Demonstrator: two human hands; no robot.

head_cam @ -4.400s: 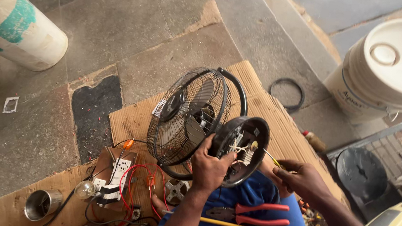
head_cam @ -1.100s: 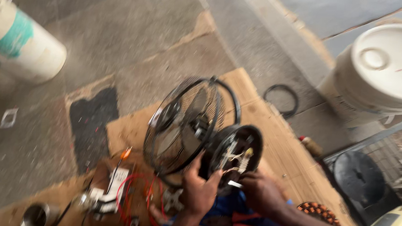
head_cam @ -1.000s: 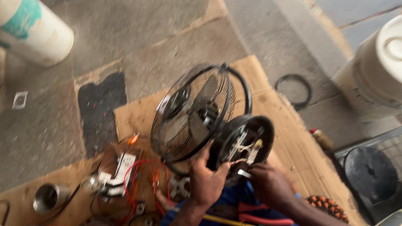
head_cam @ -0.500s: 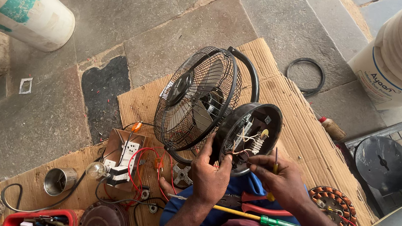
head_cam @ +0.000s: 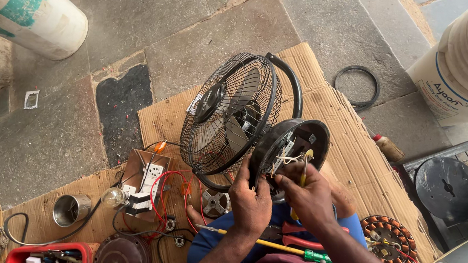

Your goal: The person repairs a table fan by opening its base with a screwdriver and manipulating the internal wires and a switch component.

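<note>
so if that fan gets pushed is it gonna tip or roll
The fan likely tips easily: its round cage stands on edge, steadied by the left hand. The wire grille probably flexes. It looks rear-heavy at the open housing that the right hand works in.

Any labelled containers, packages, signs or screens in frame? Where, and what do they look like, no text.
White plastic bucket: top right on the stone floor, round with a ridged lid, blue printed band and lettering on its side.
White cylinder with a teal label patch: top left, lying on its side.
Small white square tag: left, flat on the stone floor, dark centre.
No screens or signs in view.
</note>
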